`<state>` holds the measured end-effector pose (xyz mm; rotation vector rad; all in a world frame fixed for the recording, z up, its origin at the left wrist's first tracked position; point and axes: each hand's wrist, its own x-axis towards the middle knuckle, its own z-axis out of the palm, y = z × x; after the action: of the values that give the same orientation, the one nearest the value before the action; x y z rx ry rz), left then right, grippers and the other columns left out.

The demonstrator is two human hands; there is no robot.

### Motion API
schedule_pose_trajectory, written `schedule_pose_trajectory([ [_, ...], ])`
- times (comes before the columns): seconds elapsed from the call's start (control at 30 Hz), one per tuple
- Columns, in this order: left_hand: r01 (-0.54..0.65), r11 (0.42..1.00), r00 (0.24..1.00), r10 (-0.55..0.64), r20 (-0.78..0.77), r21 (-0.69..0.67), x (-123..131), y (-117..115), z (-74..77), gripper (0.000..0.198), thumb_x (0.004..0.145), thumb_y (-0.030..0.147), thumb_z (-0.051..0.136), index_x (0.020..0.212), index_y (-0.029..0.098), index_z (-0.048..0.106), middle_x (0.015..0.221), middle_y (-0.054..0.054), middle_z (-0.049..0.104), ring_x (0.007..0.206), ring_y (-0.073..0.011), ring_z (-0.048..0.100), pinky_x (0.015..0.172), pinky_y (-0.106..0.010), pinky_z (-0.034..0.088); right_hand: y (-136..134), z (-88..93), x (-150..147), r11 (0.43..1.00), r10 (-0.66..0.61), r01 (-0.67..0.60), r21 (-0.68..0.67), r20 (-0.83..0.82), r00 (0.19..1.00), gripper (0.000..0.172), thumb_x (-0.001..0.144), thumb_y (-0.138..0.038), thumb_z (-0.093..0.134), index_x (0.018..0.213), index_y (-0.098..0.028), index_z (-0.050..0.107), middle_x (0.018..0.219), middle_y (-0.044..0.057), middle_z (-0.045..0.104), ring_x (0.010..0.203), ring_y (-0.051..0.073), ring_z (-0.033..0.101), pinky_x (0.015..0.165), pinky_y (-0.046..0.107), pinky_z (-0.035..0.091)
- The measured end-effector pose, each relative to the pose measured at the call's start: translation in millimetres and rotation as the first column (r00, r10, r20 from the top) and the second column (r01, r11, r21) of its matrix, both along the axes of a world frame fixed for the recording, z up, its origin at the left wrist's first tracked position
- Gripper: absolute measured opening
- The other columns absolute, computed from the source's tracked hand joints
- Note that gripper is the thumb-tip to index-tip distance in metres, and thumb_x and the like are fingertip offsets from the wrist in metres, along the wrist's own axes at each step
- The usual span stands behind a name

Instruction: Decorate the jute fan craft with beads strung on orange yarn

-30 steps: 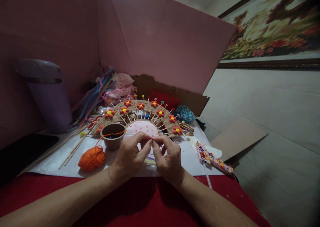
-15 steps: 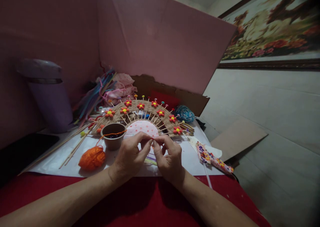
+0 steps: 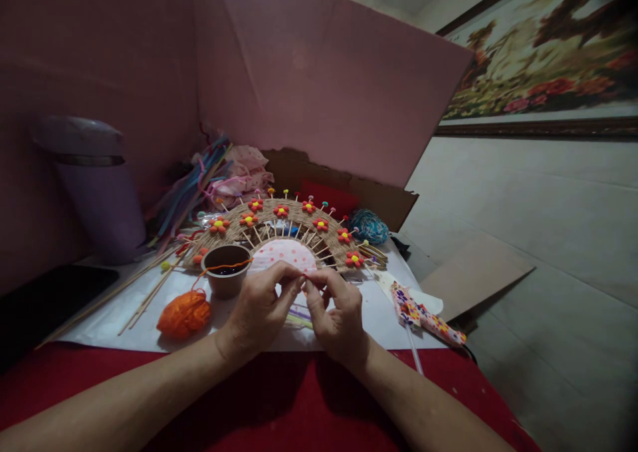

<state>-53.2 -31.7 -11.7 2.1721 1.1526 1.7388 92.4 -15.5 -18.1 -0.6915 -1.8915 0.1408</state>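
My left hand [image 3: 262,312] and my right hand [image 3: 339,316] meet in front of me, each with thumb and forefinger pinched together. A strand of orange yarn runs from the orange ball of yarn [image 3: 184,314] across the top of a brown cup [image 3: 226,280] to behind my left hand. A tiny reddish-orange bit shows between the fingertips of both hands, apparently the yarn; most of it is hidden by the fingers. Just beyond my hands lies a fan-shaped woven piece [image 3: 294,216] with red and orange flowers, thin sticks and a white dotted half-round centre [image 3: 284,256].
A purple tumbler [image 3: 102,199] stands at the left, near thin sticks [image 3: 149,299]. Pipe cleaners [image 3: 192,183] and pink cloth [image 3: 244,173] are heaped behind. Blue yarn [image 3: 369,226] sits back right; a flower-patterned glue gun [image 3: 426,319] lies at the right edge of the white sheet.
Almost nothing differs. Both hands keep the same pinch in the same spot, with only a very slight shift of the fingers.
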Motion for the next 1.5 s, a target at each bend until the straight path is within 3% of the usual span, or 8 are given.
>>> schedule_pose_trajectory([
  [0.2,0.066,0.997,0.992,-0.061,0.112,-0.046,-1.2,2.5,-0.4,0.009,0.079,0.011,0.057,0.075,0.017,0.063,0.064,0.002,0.062,0.059,-0.0105,0.055,0.056,-0.021,0.044,-1.0,0.4,-0.6,1.000,0.024,-0.024,-0.007,-0.009,1.000,0.012,0.083,-0.013,0.051,0.091,-0.017,0.060,0.075,0.004,0.063,0.065,0.015,0.058,0.057,0.025,0.045],
  [0.4,0.209,0.965,0.934,-0.149,0.324,-0.159,0.5,4.1,-1.5,0.008,0.075,0.011,0.060,0.071,0.017,0.064,0.060,0.003,0.058,0.053,-0.0083,0.051,0.051,-0.019,0.043,-0.8,0.1,-0.7,0.999,0.050,-0.050,-0.011,-0.031,0.998,0.011,0.083,-0.013,0.052,0.090,-0.016,0.060,0.073,0.004,0.063,0.064,0.015,0.058,0.057,0.026,0.045],
  [0.57,0.270,0.941,0.902,-0.175,0.394,-0.201,1.4,3.6,-0.4,0.008,0.076,0.014,0.060,0.069,0.017,0.064,0.058,0.004,0.057,0.052,-0.0080,0.050,0.049,-0.018,0.042,-0.3,-0.9,-0.6,0.998,0.062,-0.063,-0.020,-0.027,0.998,0.012,0.083,-0.013,0.052,0.092,-0.016,0.060,0.076,0.005,0.064,0.066,0.015,0.059,0.059,0.026,0.045],
  [1.0,0.163,0.981,0.968,-0.139,0.210,-0.103,-0.8,4.2,-2.6,0.007,0.078,0.012,0.059,0.073,0.016,0.062,0.064,0.002,0.059,0.060,-0.0094,0.051,0.056,-0.020,0.041,-0.7,-0.8,-0.5,1.000,0.010,-0.010,0.025,-0.011,1.000,0.009,0.082,-0.012,0.052,0.089,-0.016,0.058,0.072,0.003,0.063,0.061,0.014,0.058,0.055,0.025,0.044],
  [1.5,0.179,0.973,0.953,-0.136,0.270,-0.143,-0.8,2.7,-1.3,0.006,0.075,0.012,0.060,0.071,0.015,0.063,0.061,0.003,0.057,0.056,-0.0082,0.049,0.052,-0.018,0.041,0.9,-1.8,-0.8,1.000,0.017,-0.017,0.016,0.014,1.000,0.013,0.084,-0.013,0.052,0.095,-0.017,0.059,0.077,0.004,0.064,0.067,0.015,0.060,0.056,0.025,0.045],
])
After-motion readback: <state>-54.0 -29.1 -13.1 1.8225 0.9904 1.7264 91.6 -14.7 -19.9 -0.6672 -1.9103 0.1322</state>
